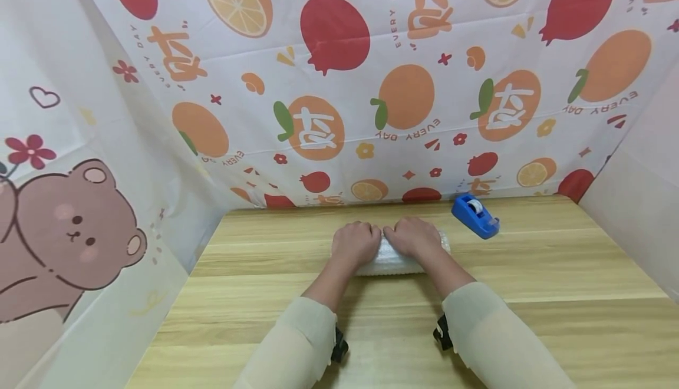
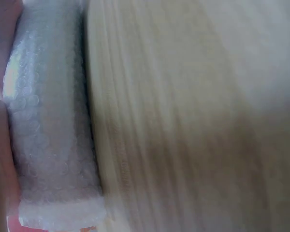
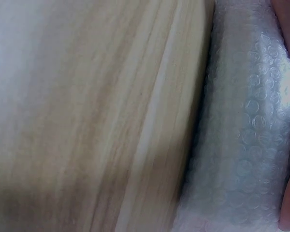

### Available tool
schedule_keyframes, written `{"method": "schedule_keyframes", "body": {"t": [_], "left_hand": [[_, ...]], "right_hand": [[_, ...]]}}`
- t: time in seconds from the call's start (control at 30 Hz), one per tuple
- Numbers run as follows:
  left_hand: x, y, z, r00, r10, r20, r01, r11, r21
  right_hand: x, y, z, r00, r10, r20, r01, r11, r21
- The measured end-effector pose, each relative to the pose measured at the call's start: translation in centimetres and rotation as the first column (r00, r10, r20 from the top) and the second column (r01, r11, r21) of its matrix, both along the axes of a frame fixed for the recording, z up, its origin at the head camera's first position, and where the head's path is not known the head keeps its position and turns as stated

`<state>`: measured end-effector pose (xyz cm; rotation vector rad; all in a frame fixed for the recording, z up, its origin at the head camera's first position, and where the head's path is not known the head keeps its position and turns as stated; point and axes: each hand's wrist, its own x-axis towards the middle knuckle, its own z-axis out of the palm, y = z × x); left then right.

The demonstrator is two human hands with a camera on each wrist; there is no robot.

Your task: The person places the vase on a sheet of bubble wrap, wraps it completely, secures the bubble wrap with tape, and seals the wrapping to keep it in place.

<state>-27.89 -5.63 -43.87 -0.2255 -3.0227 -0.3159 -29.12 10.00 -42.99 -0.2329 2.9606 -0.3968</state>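
A roll of clear bubble wrap (image 1: pixel 394 260) lies crosswise on the wooden table, towards its back edge. My left hand (image 1: pixel 356 243) grips its left part from above, and my right hand (image 1: pixel 415 238) grips the right part the same way. The knuckles of both hands face each other with a small gap between them; the fingertips are hidden behind the roll. In the left wrist view the bubble wrap (image 2: pixel 53 121) stretches along the left side, with skin at its edge. The right wrist view has the bubble wrap (image 3: pixel 241 125) at the right, close over the wood.
Behind the roll to the right sits a blue tape dispenser (image 1: pixel 474 217) with a tape roll in it. A fruit-print cloth (image 1: pixel 350 94) hangs along the table's back edge. Another cloth with a bear print (image 1: pixel 79 230) hangs at the left.
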Motion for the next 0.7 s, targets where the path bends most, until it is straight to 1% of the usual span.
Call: {"method": "schedule_keyframes", "body": {"t": [0.1,0.17,0.23,0.4,0.53,0.63,0.7], "left_hand": [[0.2,0.0,-0.1,0.997,0.012,-0.074,-0.013,1.000,-0.013],[0.3,0.1,-0.2,0.993,0.016,-0.121,-0.019,0.999,-0.026],[0.4,0.1,-0.1,0.988,0.014,-0.154,-0.021,0.999,-0.043],[0.7,0.2,0.3,0.980,0.006,-0.198,-0.022,0.997,-0.078],[1.1,0.3,0.3,0.973,-0.002,-0.230,-0.021,0.995,-0.099],[1.3,0.3,0.1,0.970,0.009,-0.244,-0.034,0.994,-0.100],[1.4,0.3,-0.1,0.970,0.022,-0.241,-0.047,0.994,-0.096]], "right_hand": [[0.3,-0.1,0.0,0.999,0.004,-0.049,-0.004,1.000,-0.001],[0.5,-0.2,-0.1,0.996,0.000,-0.094,0.000,1.000,0.006],[0.7,-0.2,-0.2,0.991,-0.006,-0.134,0.008,1.000,0.009],[1.2,-0.5,0.0,0.980,-0.020,-0.198,0.028,0.999,0.040],[1.8,-0.8,0.2,0.964,-0.008,-0.267,0.036,0.994,0.101],[2.3,-0.9,0.0,0.949,0.011,-0.315,0.019,0.996,0.092],[2.5,-0.8,-0.3,0.942,0.025,-0.334,-0.004,0.998,0.063]]}}
